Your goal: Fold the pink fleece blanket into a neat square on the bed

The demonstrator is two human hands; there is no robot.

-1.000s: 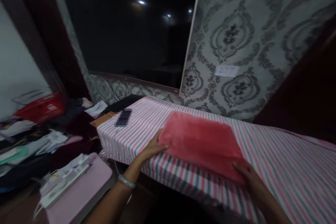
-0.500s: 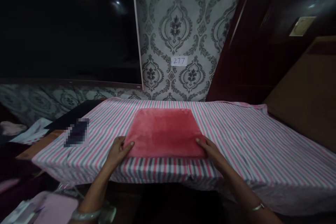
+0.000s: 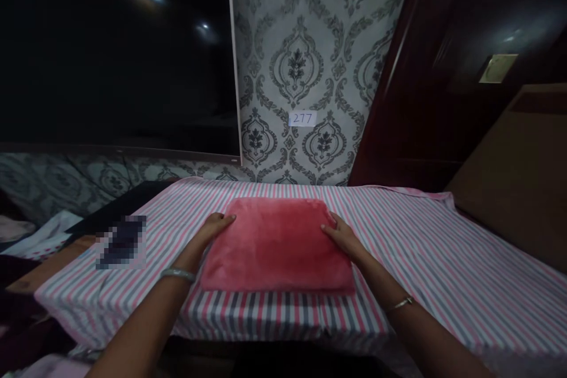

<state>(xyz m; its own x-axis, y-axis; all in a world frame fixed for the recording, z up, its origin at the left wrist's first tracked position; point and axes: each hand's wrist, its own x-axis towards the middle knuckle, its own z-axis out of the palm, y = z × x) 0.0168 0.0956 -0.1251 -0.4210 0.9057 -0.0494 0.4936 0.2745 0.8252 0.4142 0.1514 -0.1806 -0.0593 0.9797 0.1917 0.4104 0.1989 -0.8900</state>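
Note:
A flat, rectangular red plush cloth (image 3: 274,248), seemingly folded, lies on the striped tablecloth (image 3: 425,260) near its front edge. My left hand (image 3: 217,225) grips its left side toward the far corner, thumb on top and the other fingers partly hidden at the edge. On the opposite side my right hand (image 3: 342,235) holds the right edge the same way, its thumb resting on the plush. Whether the fingers reach beneath the cloth cannot be seen.
A dark blurred-out object (image 3: 121,242) lies on the left of the table. A large dark screen (image 3: 115,59) hangs behind, beside patterned wallpaper with a paper label (image 3: 302,118) reading 277. A brown box-like panel (image 3: 522,171) stands at the right.
Both hands have slid from the near corners of the red plush cloth farther up along its sides. The cloth stays flat, and the whole scene sits lower in view.

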